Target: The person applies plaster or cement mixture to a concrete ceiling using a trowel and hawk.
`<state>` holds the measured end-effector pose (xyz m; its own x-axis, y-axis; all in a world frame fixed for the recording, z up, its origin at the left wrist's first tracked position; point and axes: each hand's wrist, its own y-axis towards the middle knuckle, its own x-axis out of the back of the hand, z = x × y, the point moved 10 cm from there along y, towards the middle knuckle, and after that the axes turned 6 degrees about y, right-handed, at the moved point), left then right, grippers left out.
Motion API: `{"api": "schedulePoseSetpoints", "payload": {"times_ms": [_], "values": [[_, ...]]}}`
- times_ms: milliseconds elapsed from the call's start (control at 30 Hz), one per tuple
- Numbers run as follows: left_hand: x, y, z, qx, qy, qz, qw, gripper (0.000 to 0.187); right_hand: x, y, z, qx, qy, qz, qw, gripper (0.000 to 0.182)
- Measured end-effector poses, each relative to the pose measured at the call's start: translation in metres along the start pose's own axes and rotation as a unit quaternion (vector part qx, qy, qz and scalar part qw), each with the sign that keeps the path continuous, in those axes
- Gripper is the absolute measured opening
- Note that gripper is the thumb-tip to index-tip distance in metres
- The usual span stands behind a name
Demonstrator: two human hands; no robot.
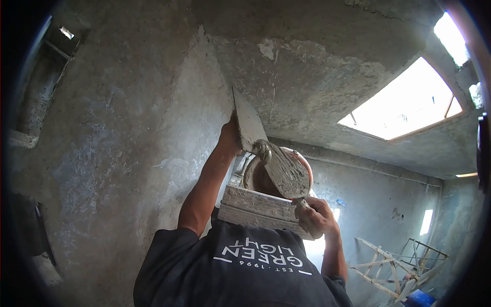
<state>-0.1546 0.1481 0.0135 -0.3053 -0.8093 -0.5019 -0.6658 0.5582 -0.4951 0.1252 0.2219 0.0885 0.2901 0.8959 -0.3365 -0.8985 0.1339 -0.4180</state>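
Note:
My left hand [231, 135] is raised and closed around a flat grey plastering float [249, 118]; its handle is hidden. My right hand [314, 215] grips the handle of a trowel [288, 173], whose blade is coated with wet mortar. The trowel's far end touches or nearly touches the float's lower edge, where a lump of mortar [263, 149] sits. Behind the trowel is a round bucket [249, 174] with mortar-smeared walls. A mortar-stained wooden plank [255, 207] lies between my chest and the bucket.
A grey plastered wall [128, 133] rises close on the left. A rough ceiling [307, 77] spreads overhead, with a bright opening [404, 105] at the right. Wooden trestles [383, 268] and a blue object [420, 298] stand at lower right.

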Motion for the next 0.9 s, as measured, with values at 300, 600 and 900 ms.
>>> {"api": "schedulePoseSetpoints", "payload": {"times_ms": [300,600,900], "values": [[0.026,0.007,0.014,0.02,0.041,-0.099,0.994,0.052,-0.003,0.0,-0.006,-0.027,-0.001,0.018,0.999,0.049],[0.079,-0.028,-0.005,-0.126,0.04,-0.258,0.957,0.037,0.018,0.014,-0.021,0.017,-0.078,-0.026,0.996,0.033],[0.091,-0.051,-0.01,-0.186,0.168,-0.26,0.933,0.034,0.056,0.006,-0.033,0.04,-0.085,-0.069,0.993,0.029]]}}
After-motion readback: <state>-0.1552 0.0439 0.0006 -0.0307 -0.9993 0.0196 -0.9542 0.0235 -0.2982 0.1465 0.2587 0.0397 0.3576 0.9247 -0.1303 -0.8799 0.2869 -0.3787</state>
